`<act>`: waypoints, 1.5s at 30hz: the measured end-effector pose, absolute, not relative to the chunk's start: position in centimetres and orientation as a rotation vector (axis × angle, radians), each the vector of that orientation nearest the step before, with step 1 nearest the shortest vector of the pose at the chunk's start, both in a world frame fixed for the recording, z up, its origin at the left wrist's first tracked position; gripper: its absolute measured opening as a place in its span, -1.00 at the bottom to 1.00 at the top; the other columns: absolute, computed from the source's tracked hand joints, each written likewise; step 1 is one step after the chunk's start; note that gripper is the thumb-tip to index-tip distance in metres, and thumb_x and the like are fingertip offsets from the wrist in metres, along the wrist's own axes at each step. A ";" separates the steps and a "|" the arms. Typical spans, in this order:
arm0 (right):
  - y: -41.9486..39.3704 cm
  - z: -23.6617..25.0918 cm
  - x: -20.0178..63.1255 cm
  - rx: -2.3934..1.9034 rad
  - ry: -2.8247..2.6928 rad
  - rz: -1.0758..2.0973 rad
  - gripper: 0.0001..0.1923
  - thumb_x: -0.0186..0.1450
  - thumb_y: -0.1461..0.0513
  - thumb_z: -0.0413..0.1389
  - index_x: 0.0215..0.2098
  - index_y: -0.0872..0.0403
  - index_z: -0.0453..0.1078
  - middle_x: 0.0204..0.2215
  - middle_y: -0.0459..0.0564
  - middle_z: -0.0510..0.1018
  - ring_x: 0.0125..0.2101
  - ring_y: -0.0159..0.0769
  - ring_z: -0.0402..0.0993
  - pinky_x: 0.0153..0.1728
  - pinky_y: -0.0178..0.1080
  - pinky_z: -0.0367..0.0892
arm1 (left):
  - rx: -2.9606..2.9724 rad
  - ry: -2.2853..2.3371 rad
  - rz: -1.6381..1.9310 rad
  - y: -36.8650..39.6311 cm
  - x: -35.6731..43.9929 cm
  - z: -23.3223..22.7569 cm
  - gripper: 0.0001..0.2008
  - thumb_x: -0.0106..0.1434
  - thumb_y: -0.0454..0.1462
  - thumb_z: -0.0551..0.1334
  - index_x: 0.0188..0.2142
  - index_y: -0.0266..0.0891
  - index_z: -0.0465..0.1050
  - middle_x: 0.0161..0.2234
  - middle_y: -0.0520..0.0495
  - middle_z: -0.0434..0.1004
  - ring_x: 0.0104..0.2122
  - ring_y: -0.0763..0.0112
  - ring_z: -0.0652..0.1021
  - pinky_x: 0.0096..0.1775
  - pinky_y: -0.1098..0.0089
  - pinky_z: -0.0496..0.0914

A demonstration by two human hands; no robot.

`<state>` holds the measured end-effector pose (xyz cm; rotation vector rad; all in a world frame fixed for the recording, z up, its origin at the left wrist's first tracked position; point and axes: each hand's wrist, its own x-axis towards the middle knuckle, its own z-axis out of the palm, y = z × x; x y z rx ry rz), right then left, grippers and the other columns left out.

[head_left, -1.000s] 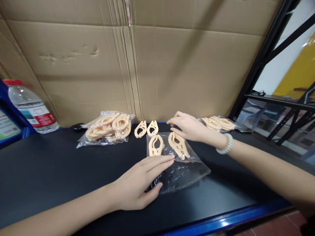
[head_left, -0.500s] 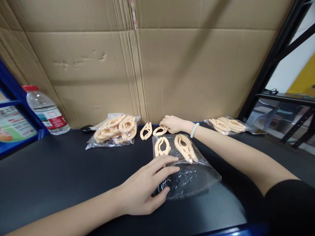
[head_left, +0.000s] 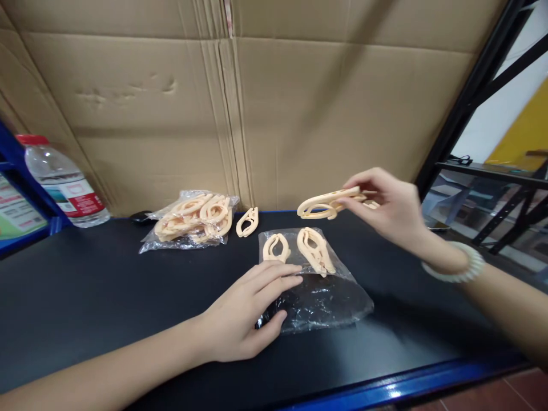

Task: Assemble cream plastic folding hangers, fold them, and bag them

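Observation:
My left hand (head_left: 250,311) lies with fingers spread on the near left part of a clear plastic bag (head_left: 327,305). Inside the bag, towards its far end, are two beige folded travel hangers; the right hanger (head_left: 322,260) shows whole, while my fingers partly cover the left one. My right hand (head_left: 391,208) pinches another folded hanger (head_left: 326,200) between thumb and fingers, held above the table beyond the bag. A loose folded hanger (head_left: 252,220) rests near the cardboard.
A clear bag of several hangers (head_left: 192,220) sits at the back left, with a red-capped water bottle (head_left: 68,185) beyond it. Cardboard (head_left: 342,114) stands along the back. A black metal rack (head_left: 479,171) is at right; the table's blue edge (head_left: 394,391) runs in front.
My right hand has picked up the hanger beside the loose one and carried it up and to the right. My left hand stays on the bag. The view has shifted slightly.

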<state>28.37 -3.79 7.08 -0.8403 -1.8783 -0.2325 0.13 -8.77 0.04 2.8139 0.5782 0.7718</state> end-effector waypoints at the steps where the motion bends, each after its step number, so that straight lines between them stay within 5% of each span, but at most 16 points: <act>1: -6.0 7.5 28.4 -0.804 -1.831 -0.207 -0.84 0.23 0.22 0.23 -0.23 0.04 0.38 -0.38 -0.07 0.52 -0.41 -0.33 0.51 -0.43 -0.29 0.43 | 2.817 0.593 0.775 -8.8 0.2 0.0 -0.43 0.22 -0.44 0.12 0.22 -0.15 0.15 0.19 -0.19 0.30 0.18 0.12 0.30 0.18 0.03 0.26; 5: -14.0 7.6 28.0 -0.766 -2.054 -0.386 -0.90 0.24 0.22 0.23 -0.29 -0.08 0.40 -0.43 -0.08 0.50 -0.40 -0.30 0.47 -0.40 -0.27 0.42 | 2.826 0.616 0.796 -8.7 0.2 0.0 -0.38 0.20 -0.43 0.13 0.26 -0.18 0.08 0.21 -0.22 0.26 0.19 0.10 0.30 0.17 0.04 0.27; 7: -16.1 6.7 27.4 -0.682 -2.212 -0.429 -0.93 0.33 0.22 0.08 -0.28 -0.04 0.41 -0.42 -0.04 0.52 -0.45 -0.32 0.44 -0.50 -0.28 0.38 | 2.823 0.616 0.792 -8.7 0.2 -0.1 -0.34 0.20 -0.43 0.13 0.28 -0.17 0.04 0.24 -0.23 0.21 0.20 0.08 0.28 0.17 0.03 0.27; 10: -16.3 5.1 25.9 -0.454 -2.453 -0.519 -0.74 0.32 0.34 -0.07 -0.38 0.04 0.44 -0.55 -0.03 0.44 -0.58 -0.32 0.33 -0.60 -0.22 0.25 | 2.818 0.632 0.798 -8.7 0.2 -0.3 -0.30 0.20 -0.43 0.13 0.31 -0.17 -0.01 0.27 -0.23 0.14 0.23 0.05 0.24 0.20 0.00 0.24; 14: -13.4 3.3 23.3 -0.359 -2.474 -0.831 -0.75 0.28 0.37 -0.02 -0.50 0.10 0.40 -0.66 -0.08 0.35 -0.64 -0.35 0.25 -0.67 -0.25 0.11 | 2.815 0.615 0.834 -8.8 0.3 -0.2 -0.30 0.20 -0.44 0.12 0.31 -0.22 -0.03 0.28 -0.26 0.11 0.25 0.07 0.20 0.23 0.01 0.20; 19: -10.3 1.3 21.1 -0.514 -2.453 -1.074 -0.79 0.31 0.41 -0.05 -0.29 0.24 0.44 -0.46 0.11 0.54 -0.42 -0.21 0.46 -0.39 -0.18 0.40 | 2.816 0.617 0.852 -8.8 0.4 -0.3 -0.29 0.17 -0.46 0.14 0.29 -0.20 -0.01 0.25 -0.25 0.17 0.23 0.09 0.24 0.21 0.03 0.23; 22: -10.3 1.4 21.2 -0.639 -2.609 -0.835 -0.77 0.34 0.40 -0.08 -0.17 0.27 0.41 -0.29 0.21 0.55 -0.24 -0.18 0.47 -0.20 -0.16 0.41 | 2.794 0.680 0.880 -8.9 0.3 -0.4 -0.31 0.18 -0.46 0.13 0.29 -0.17 0.00 0.23 -0.24 0.19 0.22 0.09 0.26 0.19 0.02 0.25; 27: -8.2 4.7 22.5 -0.625 -2.448 -0.346 -0.76 0.24 0.40 -0.09 -0.33 0.15 0.42 -0.48 0.01 0.51 -0.45 -0.31 0.39 -0.41 -0.28 0.33 | 2.829 0.682 0.824 -9.0 0.4 -0.1 -0.34 0.19 -0.45 0.13 0.27 -0.17 0.03 0.22 -0.22 0.23 0.20 0.11 0.28 0.18 0.07 0.27; 34: 4.4 5.6 19.6 -0.910 -2.542 -0.203 -0.64 0.20 0.50 -0.05 -0.12 0.18 0.44 -0.19 0.10 0.60 -0.19 -0.23 0.50 -0.13 -0.21 0.33 | 2.827 0.593 0.789 -8.9 0.2 0.2 -0.38 0.19 -0.43 0.14 0.24 -0.16 0.13 0.20 -0.17 0.31 0.19 0.16 0.32 0.20 0.08 0.24; 40: 9.5 3.4 14.4 -0.753 -2.735 -0.194 -0.53 0.13 0.55 0.09 -0.03 0.15 0.42 -0.04 0.00 0.56 -0.10 -0.38 0.48 -0.10 -0.39 0.34 | 2.832 0.532 0.789 -8.9 -0.2 0.3 -0.40 0.17 -0.38 0.17 0.22 -0.15 0.16 0.18 -0.18 0.34 0.15 0.14 0.36 0.18 0.04 0.24; 45: 9.3 2.0 14.0 -0.763 -2.673 -0.238 -0.79 0.37 0.34 0.02 -0.06 0.23 0.40 -0.08 0.01 0.50 -0.14 -0.32 0.49 -0.10 -0.22 0.39 | 2.820 0.538 0.806 -8.8 -0.3 0.3 -0.43 0.20 -0.38 0.17 0.21 -0.16 0.17 0.16 -0.17 0.37 0.14 0.17 0.38 0.17 0.08 0.26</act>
